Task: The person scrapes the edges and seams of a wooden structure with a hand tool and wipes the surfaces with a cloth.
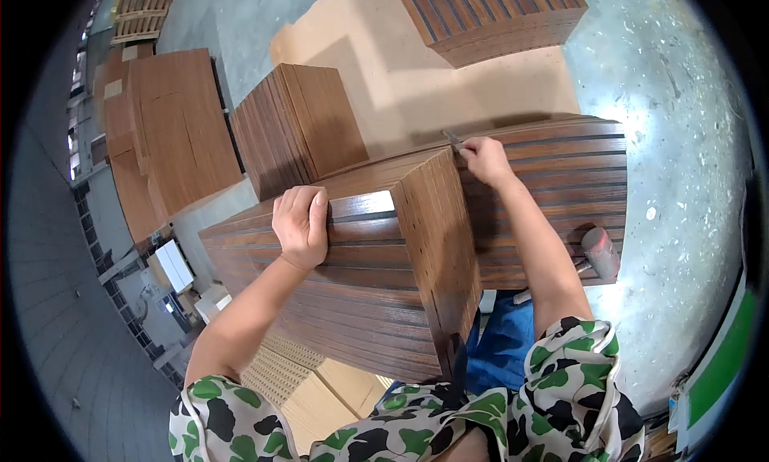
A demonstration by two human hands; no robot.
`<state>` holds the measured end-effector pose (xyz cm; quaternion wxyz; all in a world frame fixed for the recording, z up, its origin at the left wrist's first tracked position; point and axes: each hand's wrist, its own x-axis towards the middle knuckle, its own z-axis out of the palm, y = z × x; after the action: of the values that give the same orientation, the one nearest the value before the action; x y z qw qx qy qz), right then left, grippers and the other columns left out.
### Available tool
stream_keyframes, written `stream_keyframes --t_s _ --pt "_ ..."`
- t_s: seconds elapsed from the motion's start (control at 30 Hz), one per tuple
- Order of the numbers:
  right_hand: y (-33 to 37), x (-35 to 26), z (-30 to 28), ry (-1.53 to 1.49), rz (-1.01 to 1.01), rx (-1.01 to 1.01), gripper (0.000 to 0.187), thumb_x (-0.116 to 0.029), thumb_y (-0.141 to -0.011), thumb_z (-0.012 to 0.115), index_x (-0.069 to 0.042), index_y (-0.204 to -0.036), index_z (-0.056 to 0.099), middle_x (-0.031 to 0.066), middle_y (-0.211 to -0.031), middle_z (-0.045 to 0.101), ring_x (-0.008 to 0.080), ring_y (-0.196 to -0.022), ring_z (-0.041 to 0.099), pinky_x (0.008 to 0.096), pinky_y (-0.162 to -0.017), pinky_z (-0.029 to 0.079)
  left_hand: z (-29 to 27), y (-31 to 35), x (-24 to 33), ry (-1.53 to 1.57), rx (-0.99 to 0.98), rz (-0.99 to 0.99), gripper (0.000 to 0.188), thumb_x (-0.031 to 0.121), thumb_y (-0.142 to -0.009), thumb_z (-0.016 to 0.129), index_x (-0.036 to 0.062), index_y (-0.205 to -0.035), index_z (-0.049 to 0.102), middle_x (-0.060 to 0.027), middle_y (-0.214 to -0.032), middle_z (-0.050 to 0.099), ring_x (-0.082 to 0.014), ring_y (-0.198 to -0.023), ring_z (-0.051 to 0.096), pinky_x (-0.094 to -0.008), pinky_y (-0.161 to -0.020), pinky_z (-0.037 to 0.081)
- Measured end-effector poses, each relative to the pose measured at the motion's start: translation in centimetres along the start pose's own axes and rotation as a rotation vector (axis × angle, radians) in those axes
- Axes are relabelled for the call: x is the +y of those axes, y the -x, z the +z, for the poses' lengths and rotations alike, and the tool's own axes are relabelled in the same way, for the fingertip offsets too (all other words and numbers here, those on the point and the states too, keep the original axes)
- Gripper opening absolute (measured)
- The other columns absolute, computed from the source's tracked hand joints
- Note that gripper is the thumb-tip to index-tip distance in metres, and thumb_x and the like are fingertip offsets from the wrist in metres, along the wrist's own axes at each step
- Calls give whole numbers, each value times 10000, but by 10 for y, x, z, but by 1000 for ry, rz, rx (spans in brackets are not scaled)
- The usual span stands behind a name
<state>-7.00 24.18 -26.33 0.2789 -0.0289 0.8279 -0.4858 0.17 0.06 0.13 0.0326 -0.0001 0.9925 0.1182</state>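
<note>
My left hand (pixel 301 222) is closed over the far top edge of a dark brown slatted wood panel piece (pixel 364 262), which stands tilted in front of me with a plain brown end face toward the right. My right hand (pixel 486 161) grips a small thin metal tool (pixel 450 137); its exact kind is too small to tell. The tool's tip points away to the far left, just beyond that piece's far right corner. Under the right hand lies another dark slatted panel (pixel 561 190), with black grooves running across it. On its near right corner rests a mallet (pixel 601 252) with a grey and red head.
Beyond the work, a brown cardboard sheet (pixel 481 94) covers part of the grey floor (pixel 665 126). A slatted block (pixel 497 22) and a stack of brown panels (pixel 296 126) stand on it. Farther left are large brown stacks (pixel 180 126) and a wooden pallet (pixel 144 12).
</note>
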Motion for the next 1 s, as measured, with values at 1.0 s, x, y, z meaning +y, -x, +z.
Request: stream_keyframes --t_s 1.0 --pt "-18 -50 -59 -306 -78 -358 131 -93 -899 648 -28 -995 708 54 -778 685 118 -740 608 280 -691 493 -9 -6 1 32 -2 0 192 180 -881 543 13 -906 634 -135 -891 648 -315 -832 602 -383 -795 419"
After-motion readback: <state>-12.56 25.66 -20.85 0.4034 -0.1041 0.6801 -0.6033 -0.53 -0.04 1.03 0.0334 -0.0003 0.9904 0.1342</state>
